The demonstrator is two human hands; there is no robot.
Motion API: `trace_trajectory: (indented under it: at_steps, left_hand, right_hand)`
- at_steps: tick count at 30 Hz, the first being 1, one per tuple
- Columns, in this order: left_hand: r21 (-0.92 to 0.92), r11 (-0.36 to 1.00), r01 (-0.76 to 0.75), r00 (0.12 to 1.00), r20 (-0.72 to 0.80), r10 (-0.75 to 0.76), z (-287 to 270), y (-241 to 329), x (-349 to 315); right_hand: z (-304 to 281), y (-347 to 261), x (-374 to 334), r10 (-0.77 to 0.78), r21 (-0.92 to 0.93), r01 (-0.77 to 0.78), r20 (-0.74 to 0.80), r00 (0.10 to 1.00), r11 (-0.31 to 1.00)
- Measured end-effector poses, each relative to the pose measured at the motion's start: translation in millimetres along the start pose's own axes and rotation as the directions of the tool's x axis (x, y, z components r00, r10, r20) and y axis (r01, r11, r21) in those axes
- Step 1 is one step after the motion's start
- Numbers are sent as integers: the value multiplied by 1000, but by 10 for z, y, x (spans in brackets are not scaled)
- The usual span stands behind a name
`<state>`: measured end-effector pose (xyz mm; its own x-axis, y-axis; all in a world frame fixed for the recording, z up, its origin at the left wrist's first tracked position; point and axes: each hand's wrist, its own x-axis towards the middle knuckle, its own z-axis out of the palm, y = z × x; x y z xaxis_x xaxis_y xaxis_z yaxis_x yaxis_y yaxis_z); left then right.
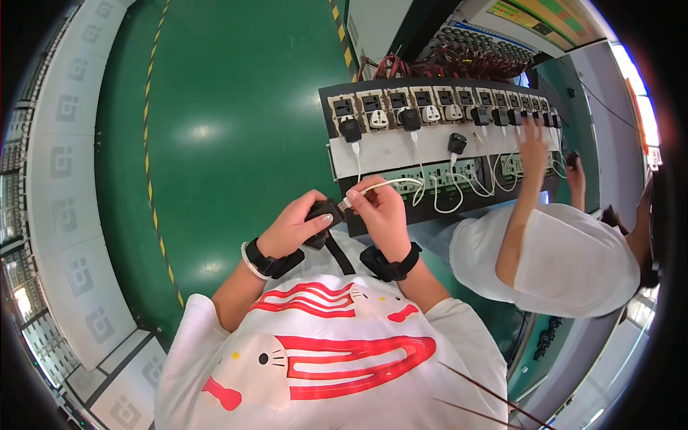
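Head view. Counts: two hands of the wearer, one dark wristband on each; one white cable in hand; at least three white plug adapters (430, 114) on the socket panel (444, 136); one loose black charger (457, 143) lying there; black units at the panel's far end too small to count. One co-worker (545, 261), at 4 o'clock of the panel's centre, one arm reaching over its far end; that hand (532, 147) blurred.

Position: black block (326, 211) at about 2 o'clock of the left hand (292, 226), whose fingers curl round it, thumb pressed on top. Right hand (380, 213) pinches the white cable (383, 183) near its plug (344, 205); plug at 9 o'clock of that hand, just beside the block. Cannot tell whether inserted.

Appearance: block black, boxy, partly covered by fingers; one piece or two, cannot tell. Plug white with metallic tip.
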<state>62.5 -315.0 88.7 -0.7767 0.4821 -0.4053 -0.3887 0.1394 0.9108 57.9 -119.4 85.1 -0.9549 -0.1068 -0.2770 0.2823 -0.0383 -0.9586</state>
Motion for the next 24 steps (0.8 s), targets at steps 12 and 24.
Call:
trace_trajectory:
  at_steps: [12, 24]
  left_hand:
    - [96, 989, -110, 991, -67, 116, 138, -160, 259]
    - [573, 814, 91, 995, -79, -56, 10, -178, 707]
  right_hand:
    - [-79, 92, 34, 62, 73, -59, -46, 997, 996]
    - [-417, 3, -17, 187, -778, 17, 172, 967, 628]
